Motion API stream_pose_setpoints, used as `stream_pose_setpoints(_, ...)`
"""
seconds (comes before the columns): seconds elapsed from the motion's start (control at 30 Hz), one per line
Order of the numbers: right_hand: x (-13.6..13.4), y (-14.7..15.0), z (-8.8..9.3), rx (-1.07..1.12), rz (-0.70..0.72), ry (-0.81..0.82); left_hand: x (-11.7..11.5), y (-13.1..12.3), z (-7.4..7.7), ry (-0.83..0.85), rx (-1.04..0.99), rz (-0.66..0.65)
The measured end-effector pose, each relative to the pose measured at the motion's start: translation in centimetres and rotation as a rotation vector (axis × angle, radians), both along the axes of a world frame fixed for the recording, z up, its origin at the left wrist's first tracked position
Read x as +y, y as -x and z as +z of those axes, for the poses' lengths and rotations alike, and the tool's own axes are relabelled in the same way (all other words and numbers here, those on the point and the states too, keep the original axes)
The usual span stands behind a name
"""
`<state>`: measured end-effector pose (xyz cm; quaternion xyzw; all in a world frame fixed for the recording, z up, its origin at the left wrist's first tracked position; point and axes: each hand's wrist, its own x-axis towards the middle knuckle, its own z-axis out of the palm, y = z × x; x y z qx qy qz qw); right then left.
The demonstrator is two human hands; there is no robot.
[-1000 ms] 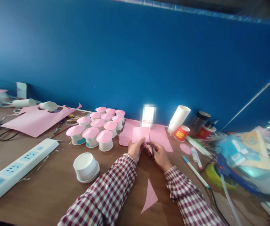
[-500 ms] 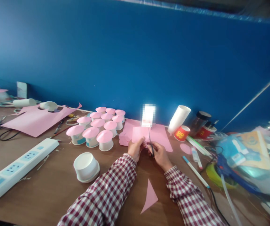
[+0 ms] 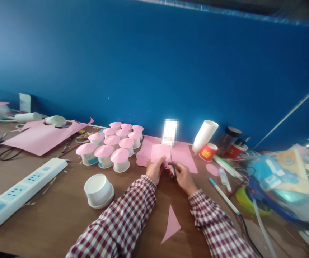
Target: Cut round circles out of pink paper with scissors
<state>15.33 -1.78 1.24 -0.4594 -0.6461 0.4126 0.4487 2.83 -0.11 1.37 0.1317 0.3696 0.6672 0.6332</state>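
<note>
My left hand (image 3: 155,170) pinches a piece of pink paper (image 3: 160,151) near its lower edge. My right hand (image 3: 183,176) is closed around a pair of scissors (image 3: 174,170), whose blades point away from me along the paper's right side. Beneath both lies a stack of larger pink sheets (image 3: 188,157). A curved triangular pink scrap (image 3: 172,226) rests on the table between my forearms. To the left stand several white paper cups topped with shallow pink paper cones (image 3: 120,155). The scissors' handles are mostly hidden by my fingers.
A white upturned tub (image 3: 98,190) sits left of my left forearm, with a power strip (image 3: 22,193) beyond it. Stacked white cups (image 3: 205,134), a red cup (image 3: 208,152) and a pink disc (image 3: 212,170) are at the right. A blue glue gun (image 3: 267,202) lies farther right.
</note>
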Motion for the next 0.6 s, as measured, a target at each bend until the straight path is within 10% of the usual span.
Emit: stream_pose_setpoints(0.6,0.17,-0.2,-0.31,0.016,0.008,0.028,0.24,0.09,-0.24,0.019,0.035,-0.018)
